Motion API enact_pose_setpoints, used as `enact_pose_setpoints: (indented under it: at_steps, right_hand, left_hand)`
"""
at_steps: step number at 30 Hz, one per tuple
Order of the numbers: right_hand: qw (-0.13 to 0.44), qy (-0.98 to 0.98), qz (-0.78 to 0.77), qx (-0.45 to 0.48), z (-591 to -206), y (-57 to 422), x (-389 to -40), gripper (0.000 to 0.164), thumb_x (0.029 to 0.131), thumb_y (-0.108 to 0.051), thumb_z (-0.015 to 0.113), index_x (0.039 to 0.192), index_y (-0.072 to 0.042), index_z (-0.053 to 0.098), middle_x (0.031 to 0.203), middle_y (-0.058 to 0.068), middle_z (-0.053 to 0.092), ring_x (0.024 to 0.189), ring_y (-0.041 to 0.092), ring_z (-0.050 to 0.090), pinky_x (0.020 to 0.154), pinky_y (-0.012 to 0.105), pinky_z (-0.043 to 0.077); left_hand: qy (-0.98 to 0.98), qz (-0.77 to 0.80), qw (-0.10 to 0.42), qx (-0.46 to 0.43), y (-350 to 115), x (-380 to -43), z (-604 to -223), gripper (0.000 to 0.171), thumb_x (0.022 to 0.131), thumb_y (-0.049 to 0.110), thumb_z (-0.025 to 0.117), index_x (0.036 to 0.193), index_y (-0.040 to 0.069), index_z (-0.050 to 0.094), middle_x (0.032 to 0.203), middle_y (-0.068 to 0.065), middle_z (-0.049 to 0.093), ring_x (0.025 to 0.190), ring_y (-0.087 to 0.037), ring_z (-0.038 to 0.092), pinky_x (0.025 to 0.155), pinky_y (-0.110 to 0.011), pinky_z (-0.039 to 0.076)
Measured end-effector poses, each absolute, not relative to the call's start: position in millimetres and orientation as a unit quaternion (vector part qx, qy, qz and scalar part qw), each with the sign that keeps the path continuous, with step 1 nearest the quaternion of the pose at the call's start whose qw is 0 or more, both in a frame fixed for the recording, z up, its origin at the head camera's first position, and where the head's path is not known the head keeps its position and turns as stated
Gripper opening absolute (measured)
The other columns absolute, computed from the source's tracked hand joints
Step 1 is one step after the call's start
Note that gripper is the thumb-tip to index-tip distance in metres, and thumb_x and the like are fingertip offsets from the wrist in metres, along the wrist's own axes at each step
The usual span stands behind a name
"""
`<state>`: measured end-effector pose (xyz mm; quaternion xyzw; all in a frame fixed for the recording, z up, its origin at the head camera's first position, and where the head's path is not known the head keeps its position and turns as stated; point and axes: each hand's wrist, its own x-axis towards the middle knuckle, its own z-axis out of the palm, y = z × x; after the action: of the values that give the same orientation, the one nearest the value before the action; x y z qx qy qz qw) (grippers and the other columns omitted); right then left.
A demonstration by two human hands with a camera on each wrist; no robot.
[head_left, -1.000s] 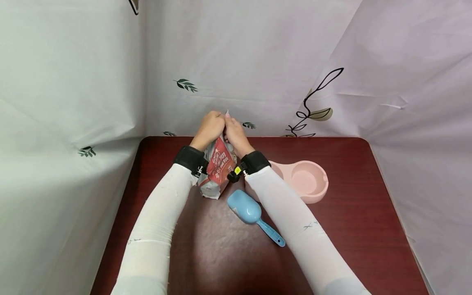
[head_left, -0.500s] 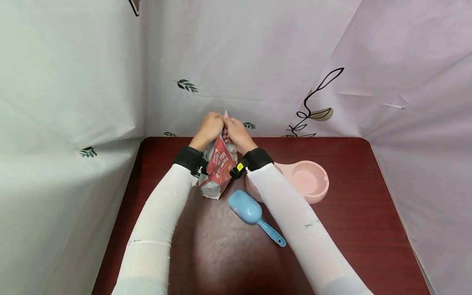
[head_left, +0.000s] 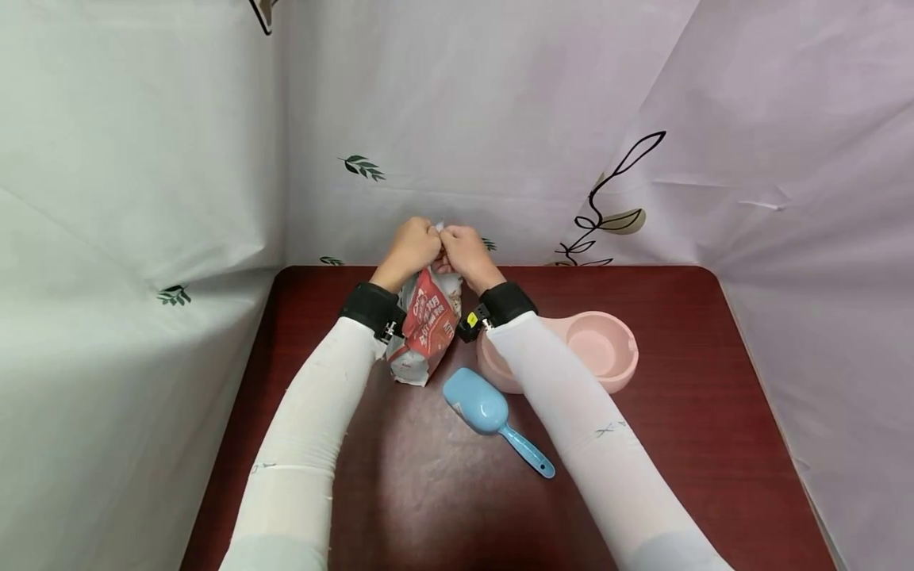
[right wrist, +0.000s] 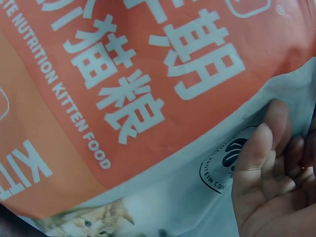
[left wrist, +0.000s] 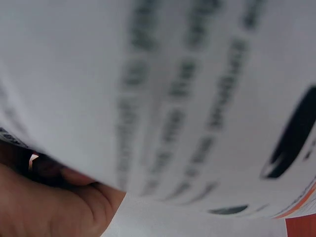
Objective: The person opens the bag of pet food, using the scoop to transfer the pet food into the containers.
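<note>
Two hands, head view: the left hand point(head_left: 414, 246) and the right hand point(head_left: 467, 254) meet at the top of a red-and-white bag point(head_left: 431, 317); both grasp its upper edge with curled fingers.
Bag position, head view: left of centre on the desk point(head_left: 700, 412), near the far side, its lower end apparently resting on the surface.
Step in hand: judged to be work on the bag's mouth; whether it is being parted or folded cannot be told.
Next move: probably calls for an even pinch on both sides of the edge, the base held steady.
Blue scoop point(head_left: 484, 408): in front of the bag, apparently back up, handle slanting toward the person's right.
Pink double bowl point(head_left: 595, 351): right of the bag, partly hidden by the right sleeve point(head_left: 600, 444).
Desk surface: dark red, wood-grained, with rounded far corners and a pale sheen in the near middle.
Room: pale cloth point(head_left: 485, 103), printed with leaves, hangs behind and at both sides.
Left wrist view: the bag's white printed panel, blurred, dominates; the left hand shows at lower left, fingertips hidden.
Right wrist view: an orange-red front lettered "NUTRITION KITTEN FOOD"; the right hand's bent fingers lie over its pale margin.
</note>
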<state>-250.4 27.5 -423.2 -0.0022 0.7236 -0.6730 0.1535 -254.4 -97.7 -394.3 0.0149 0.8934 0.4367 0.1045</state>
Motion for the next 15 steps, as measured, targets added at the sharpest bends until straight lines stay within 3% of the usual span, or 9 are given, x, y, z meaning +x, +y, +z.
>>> enact_pose_setpoints:
  at_steps: [10, 15]
  right_hand:
    - [0.115, 0.71, -0.695, 0.006, -434.3, 24.7, -244.6, 0.036, 0.11, -0.015, 0.042, 0.08, -0.005, 0.058, 0.073, 0.008, 0.064, 0.058, 0.013, 0.066, 0.059, 0.027, 0.059]
    - [0.102, 0.702, -0.704, -0.003, -436.0, 25.7, -240.8, 0.037, 0.111, -0.019, 0.042, 0.085, -0.004, 0.064, 0.074, 0.007, 0.065, 0.059, 0.014, 0.066, 0.061, 0.029, 0.06]
  left_hand:
    - [0.905, 0.414, 0.092, 0.023, -97.3, -249.5, -393.8, 0.038, 0.1, 0.007, 0.041, 0.063, 0.015, 0.033, 0.061, 0.001, 0.027, 0.052, -0.014, 0.026, 0.054, -0.028, 0.025]
    - [0.907, 0.41, 0.091, 0.034, -95.3, -246.3, -393.7, 0.04, 0.106, 0.012, 0.038, 0.067, 0.014, 0.035, 0.063, -0.002, 0.03, 0.053, -0.015, 0.028, 0.056, -0.029, 0.027]
